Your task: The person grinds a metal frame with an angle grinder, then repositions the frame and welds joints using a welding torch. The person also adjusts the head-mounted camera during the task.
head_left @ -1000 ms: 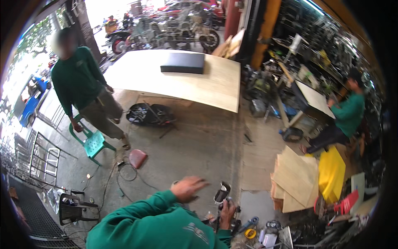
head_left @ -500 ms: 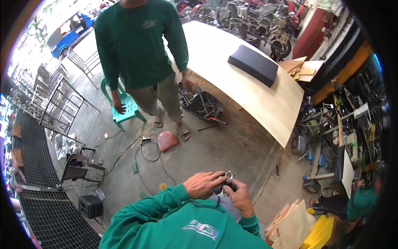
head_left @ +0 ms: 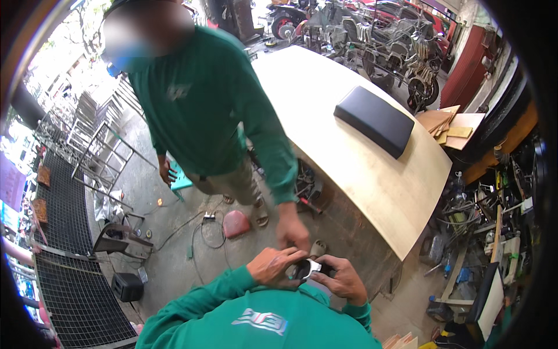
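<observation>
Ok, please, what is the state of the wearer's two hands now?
Left hand: closed, holding the small black-and-silver object.
Right hand: closed, holding the same object.

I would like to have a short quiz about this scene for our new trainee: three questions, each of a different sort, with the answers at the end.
1. What lies on the pale wooden board?

2. True or false: only the right hand is at the small dark-and-silvery object, and the left hand hangs apart from it.

3. Where is the red pad?
A) On the wooden board
B) On the floor
C) On a chair

Key:
1. A black padded block.
2. False; both hands hold the object.
3. B.
</observation>
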